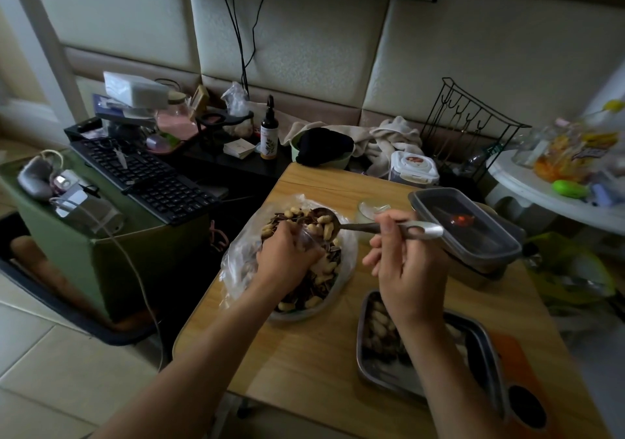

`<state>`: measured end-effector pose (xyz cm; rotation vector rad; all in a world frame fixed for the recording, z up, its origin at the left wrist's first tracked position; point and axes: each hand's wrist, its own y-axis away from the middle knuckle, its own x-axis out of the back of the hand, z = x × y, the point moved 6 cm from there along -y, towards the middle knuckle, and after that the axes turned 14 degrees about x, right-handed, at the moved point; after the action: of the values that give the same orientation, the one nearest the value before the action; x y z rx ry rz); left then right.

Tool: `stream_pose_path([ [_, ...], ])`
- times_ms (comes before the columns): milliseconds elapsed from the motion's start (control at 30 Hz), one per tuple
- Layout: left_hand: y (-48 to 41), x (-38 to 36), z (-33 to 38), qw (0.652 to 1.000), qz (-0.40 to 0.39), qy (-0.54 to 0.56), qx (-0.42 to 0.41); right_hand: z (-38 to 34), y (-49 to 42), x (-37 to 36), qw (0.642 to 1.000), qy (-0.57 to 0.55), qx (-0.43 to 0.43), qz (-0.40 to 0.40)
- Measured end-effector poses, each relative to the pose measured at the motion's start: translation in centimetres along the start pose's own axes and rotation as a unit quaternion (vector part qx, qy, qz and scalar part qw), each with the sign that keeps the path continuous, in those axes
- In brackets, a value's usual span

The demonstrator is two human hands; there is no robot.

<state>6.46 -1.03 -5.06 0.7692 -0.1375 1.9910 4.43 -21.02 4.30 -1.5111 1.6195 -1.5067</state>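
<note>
Plastic bag (236, 262) of pale peanuts (314, 301) is gripped by left hand (287, 256) fingers; heaped metal spoon (358, 227) is pinched by right hand (411, 269) fingers.

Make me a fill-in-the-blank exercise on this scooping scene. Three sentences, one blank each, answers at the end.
1. The right hand holds a spoon heaped with ____.
2. The left hand grips the plastic bag, which sits on a ____ table.
3. The black keyboard lies off the table on the person's ____ side.

Missing words: peanuts; wooden; left.
</note>
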Motion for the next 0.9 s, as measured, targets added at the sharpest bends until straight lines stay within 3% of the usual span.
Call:
stream_pose_path([
  [167, 0.0, 0.1, 0.2, 0.999, 0.005, 0.053, 0.000, -0.6, 0.0, -0.1, 0.999, 0.017, 0.038, 0.006],
  [333, 0.1, 0.0, 0.3, 0.998, 0.002, 0.063, -0.008, -0.1, 0.1, 0.0, 1.000, 0.005, -0.004, 0.022],
  [467, 0.1, 0.1, 0.2, 0.998, -0.001, 0.066, -0.015, 1.1, 0.8, 0.4, 0.985, -0.032, -0.148, 0.081],
  [567, 0.1, 0.4, 0.2, 0.997, 0.002, 0.069, -0.022, 2.9, 1.9, 0.7, 0.935, -0.105, -0.306, 0.149],
  [700, 0.1, 0.6, 0.1, 0.997, 0.003, 0.075, -0.026, 4.6, 3.1, 0.9, 0.886, -0.140, -0.394, 0.199],
  [800, -0.1, 0.5, -0.1, 0.997, -0.001, 0.074, -0.025, 4.4, 2.7, 1.0, 0.897, -0.135, -0.375, 0.192],
  [900, -0.2, 0.2, -0.2, 0.997, -0.013, 0.070, -0.030, 2.7, 1.5, 0.9, 0.941, -0.109, -0.283, 0.148],
])
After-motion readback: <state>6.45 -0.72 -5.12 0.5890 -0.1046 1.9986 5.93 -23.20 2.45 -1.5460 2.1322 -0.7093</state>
